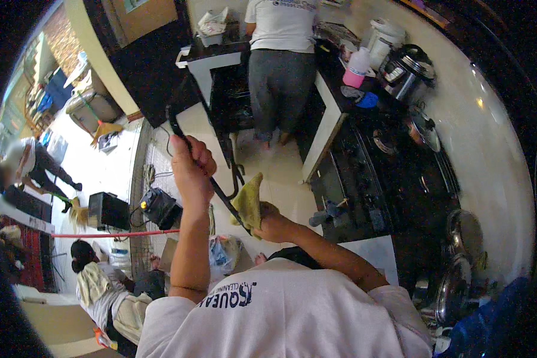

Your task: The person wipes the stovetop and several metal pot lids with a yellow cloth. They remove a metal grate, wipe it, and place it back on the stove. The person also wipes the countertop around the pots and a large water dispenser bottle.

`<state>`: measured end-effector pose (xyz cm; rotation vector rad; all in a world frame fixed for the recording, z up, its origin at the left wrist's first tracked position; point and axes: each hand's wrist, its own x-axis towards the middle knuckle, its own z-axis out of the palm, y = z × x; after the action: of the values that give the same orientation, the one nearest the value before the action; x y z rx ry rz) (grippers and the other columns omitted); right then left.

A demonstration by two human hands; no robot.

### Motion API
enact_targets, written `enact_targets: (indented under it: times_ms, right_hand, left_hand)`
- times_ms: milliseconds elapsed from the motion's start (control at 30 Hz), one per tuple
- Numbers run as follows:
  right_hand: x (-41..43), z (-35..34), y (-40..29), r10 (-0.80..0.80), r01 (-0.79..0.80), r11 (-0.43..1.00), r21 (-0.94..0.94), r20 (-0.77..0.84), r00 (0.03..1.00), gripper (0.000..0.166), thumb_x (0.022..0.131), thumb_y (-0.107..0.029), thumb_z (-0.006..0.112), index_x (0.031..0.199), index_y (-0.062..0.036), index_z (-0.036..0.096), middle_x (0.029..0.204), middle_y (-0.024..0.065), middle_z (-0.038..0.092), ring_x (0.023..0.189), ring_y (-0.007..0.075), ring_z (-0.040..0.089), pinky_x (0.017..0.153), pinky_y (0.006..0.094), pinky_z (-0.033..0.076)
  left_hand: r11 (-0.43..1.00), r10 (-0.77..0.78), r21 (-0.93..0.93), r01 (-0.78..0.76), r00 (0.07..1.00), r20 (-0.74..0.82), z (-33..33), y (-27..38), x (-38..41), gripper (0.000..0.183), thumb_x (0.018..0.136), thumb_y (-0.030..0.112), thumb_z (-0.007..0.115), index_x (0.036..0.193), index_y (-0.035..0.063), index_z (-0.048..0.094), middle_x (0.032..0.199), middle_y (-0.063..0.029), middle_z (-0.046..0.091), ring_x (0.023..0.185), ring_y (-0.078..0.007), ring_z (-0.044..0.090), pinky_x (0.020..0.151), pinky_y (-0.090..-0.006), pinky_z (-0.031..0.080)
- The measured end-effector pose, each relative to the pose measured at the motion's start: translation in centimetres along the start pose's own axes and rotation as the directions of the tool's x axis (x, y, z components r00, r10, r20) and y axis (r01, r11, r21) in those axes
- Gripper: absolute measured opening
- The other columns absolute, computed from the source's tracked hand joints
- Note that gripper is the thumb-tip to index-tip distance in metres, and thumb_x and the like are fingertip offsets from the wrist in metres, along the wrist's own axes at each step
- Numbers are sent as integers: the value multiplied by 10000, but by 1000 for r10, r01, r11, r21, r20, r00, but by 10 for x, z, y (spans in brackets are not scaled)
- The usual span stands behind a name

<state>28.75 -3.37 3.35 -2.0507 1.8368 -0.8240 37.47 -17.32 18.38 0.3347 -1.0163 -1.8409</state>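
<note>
My left hand (192,159) is closed around the upper part of a long, thin black bar (221,190), which slants down to the right and has a curved upper end. In my right hand (275,226) is a yellow-green cloth (249,201), folded against the lower part of the same bar. A black curled piece (236,181) shows just beside the bar and the cloth; whether it is joined to the bar I cannot tell.
A co-worker (282,67) stands ahead between dark counters. A pink spray or refill bottle (357,69) and blue cloth (368,100) lie right. Left are a black boxy machine (161,208), a red hose (116,234), a crouching person (107,291) and another with a broom (78,212).
</note>
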Motion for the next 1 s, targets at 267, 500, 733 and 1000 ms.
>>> enact_targets:
  times_ms: [267,500,733,1000]
  right_hand:
    - [-8,-36,58,691,-205,546,813,-299,658,271,742,-109,515,1006,-50,528,978,104,565,865,266,554,762,397,449]
    - [-51,-20,141,606,-109,-340,934,306,734,296,796,-232,510,1042,-72,542,986,66,573,856,188,562,746,346,459]
    - [32,35,119,200,-216,468,857,136,970,327,818,-148,480,1136,-77,508,1054,4,553,975,116,475,874,265,355]
    - [-67,-14,106,390,-381,-169,909,417,821,332,767,-180,495,1071,-56,537,1005,62,578,849,171,570,763,320,451]
  left_hand:
    - [981,-98,-154,118,986,136,22,20,13,481,842,548,319,586,143,277,495,48,172,404,-70,129,365,-238,99]
    - [930,-120,-251,270,866,485,58,43,23,479,854,533,293,574,144,288,444,51,160,358,-69,113,322,-230,108]
    - [913,-134,-201,356,726,674,120,26,45,476,858,524,294,588,132,298,439,52,155,342,-62,98,303,-220,99]
    - [986,-122,-54,161,894,431,99,-15,72,460,850,522,322,589,144,303,471,47,187,363,-67,155,301,-226,115]
